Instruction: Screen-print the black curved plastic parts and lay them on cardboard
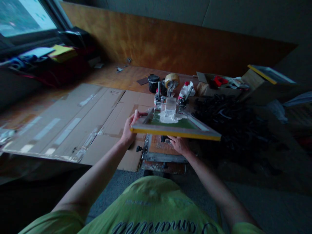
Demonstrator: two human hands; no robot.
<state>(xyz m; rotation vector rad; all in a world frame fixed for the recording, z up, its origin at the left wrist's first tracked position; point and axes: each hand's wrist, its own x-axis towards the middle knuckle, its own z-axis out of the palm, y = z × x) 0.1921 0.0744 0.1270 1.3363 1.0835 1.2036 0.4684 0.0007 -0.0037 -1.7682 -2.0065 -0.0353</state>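
Note:
A screen-printing frame with a yellow front edge is tilted up over a wooden printing board. My left hand is closed around the frame's left corner. White ink lies on its green mesh, with a pale squeegee standing in it. Below the raised frame, my right hand reaches in from the right, fingertips at a small black piece on the board. The frame partly hides that piece. Clamp hardware holds the frame's far side.
Flattened cardboard covers the table to the left. A large heap of black pieces lies to the right. Behind the frame stand a black tub, a tape roll and a red-white bottle. Another frame rests on a box.

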